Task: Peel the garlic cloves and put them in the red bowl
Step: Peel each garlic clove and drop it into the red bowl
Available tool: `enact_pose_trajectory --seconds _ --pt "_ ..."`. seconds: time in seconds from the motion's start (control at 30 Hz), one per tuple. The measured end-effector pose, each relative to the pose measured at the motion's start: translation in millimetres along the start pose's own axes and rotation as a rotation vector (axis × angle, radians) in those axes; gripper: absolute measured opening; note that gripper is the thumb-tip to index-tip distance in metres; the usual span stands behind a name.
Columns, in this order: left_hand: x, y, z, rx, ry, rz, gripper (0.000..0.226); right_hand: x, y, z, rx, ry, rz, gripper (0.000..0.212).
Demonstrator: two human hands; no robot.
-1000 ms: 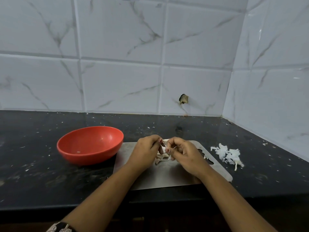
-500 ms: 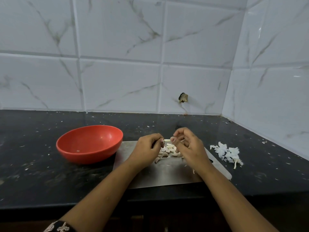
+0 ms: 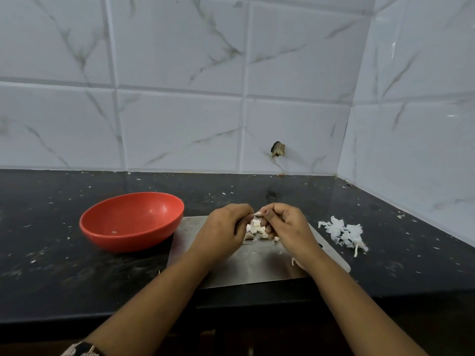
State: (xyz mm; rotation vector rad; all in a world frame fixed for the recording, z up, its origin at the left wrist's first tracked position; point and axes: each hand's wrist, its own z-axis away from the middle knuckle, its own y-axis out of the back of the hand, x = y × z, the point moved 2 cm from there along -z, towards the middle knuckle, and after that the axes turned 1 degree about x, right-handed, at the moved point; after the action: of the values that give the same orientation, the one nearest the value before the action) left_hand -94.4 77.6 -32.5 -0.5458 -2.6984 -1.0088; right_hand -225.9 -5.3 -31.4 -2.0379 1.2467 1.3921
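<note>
Garlic clove [image 3: 257, 214] pinched by fingers [image 3: 245, 209] of left hand [image 3: 223, 227], right hand [image 3: 285, 224]; hands closer than before.

The red bowl [image 3: 123, 240] looks like smooth, glossy plastic; the board [image 3: 257, 264] is brushed, dull-shining metal. The black counter [image 3: 64, 273] is polished speckled stone, the wall tiles [image 3: 180, 124] glossy and marble-veined, the garlic skins [image 3: 341, 231] thin and papery

Left hand [image 3: 226, 228] and right hand [image 3: 289, 227] meet, forearms converging, curled fingers [image 3: 270, 209] seemingly pinching one garlic clove [image 3: 257, 214].
</note>
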Motion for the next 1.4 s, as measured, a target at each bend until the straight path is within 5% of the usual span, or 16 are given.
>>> enact_pose_trajectory --seconds 0.23,0.4,0.6,0.8,0.93,1.0,1.17,1.3,1.4 --pt "7 4 1 0.068 -0.095 -0.113 0.028 2 -1 1 -0.023 -0.029 -0.011 0.026" --pt "4 7 0 0.135 -0.055 -0.122 0.025 -1 -1 3 -0.057 0.03 -0.037 0.009" --pt "8 7 0 0.153 -0.08 -0.251 0.024 -1 -2 3 0.045 0.186 0.219 0.006" --pt "7 4 0 0.214 0.035 -0.162 0.022 -2 -12 10 0.208 0.61 0.633 0.013" --pt "8 1 1 0.243 0.262 0.029 0.03 -1 -18 10 0.273 0.869 0.956 0.021" --pt "6 1 2 0.2 0.43 0.266 0.031 -1 -18 8 0.262 0.81 0.926 0.014" --pt "10 7 0 0.017 0.477 0.817 0.021 -6 -8 4 -0.034 0.097 -0.007 0.016" --pt "16 5 -3 -0.015 0.433 0.917 0.031 -10 -9 4 -0.144 -0.078 -0.296 0.017" --pt "14 10 -6 0.073 0.298 0.568 0.023 -11 -10 4 -0.163 -0.162 -0.368 0.017"
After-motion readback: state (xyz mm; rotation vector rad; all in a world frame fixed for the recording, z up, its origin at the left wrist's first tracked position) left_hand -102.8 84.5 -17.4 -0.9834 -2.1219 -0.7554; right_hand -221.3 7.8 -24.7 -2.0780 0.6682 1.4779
